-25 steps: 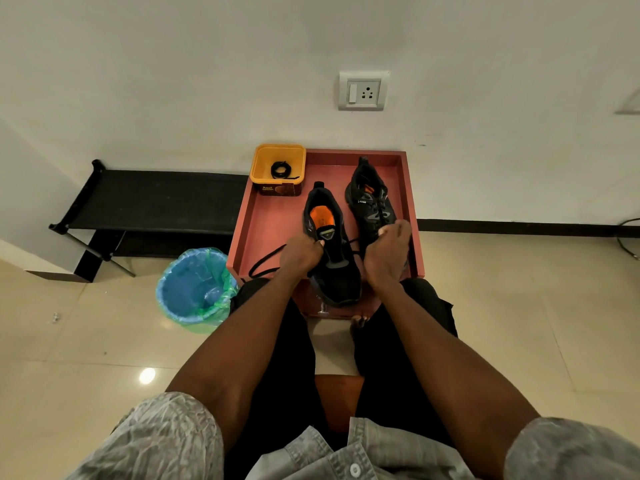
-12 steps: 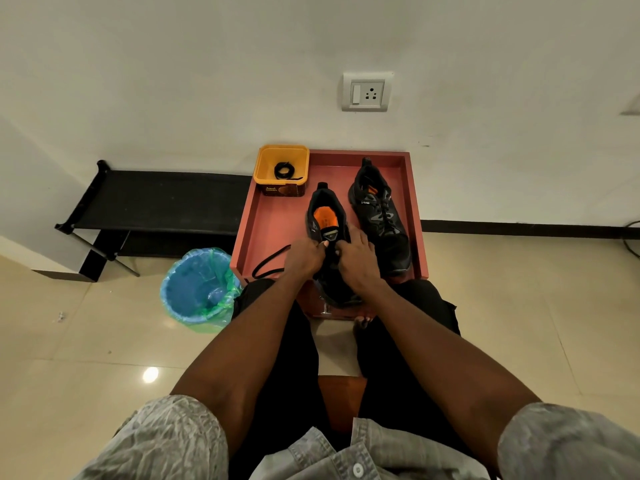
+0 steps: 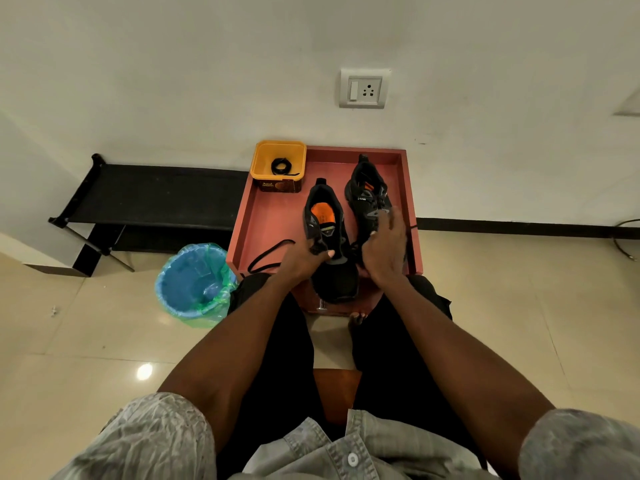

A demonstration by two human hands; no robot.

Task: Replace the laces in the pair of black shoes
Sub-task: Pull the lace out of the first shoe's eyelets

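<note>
So the near shoe point(image 3: 329, 251) is sitting in the red tray point(image 3: 270, 216), pinned at its throat by the left hand point(image 3: 304, 259), whose grip is closed around the eyelet area where the lace comes out. Off to the left of that grip, a slack length of black lace point(image 3: 268, 254) is trailed across the tray floor. The right hand point(image 3: 384, 247) is lifted just right of the shoe, fingers loosely spread; a thin lace end seems to be pulled out past it toward the tray's right wall, but whether it's actually pinched can't be told from here. Beyond the right hand, the second shoe point(image 3: 367, 188) is seen laced. A coiled lace point(image 3: 281, 166) is left waiting in the yellow tub point(image 3: 266, 164), farther out past the left grip.

For this step, the shoe is probably best kept clamped down hard so it isn't dragged along, and the lace pulled in line with each eyelet, one crossing at a time, so nothing gets snagged.
</note>
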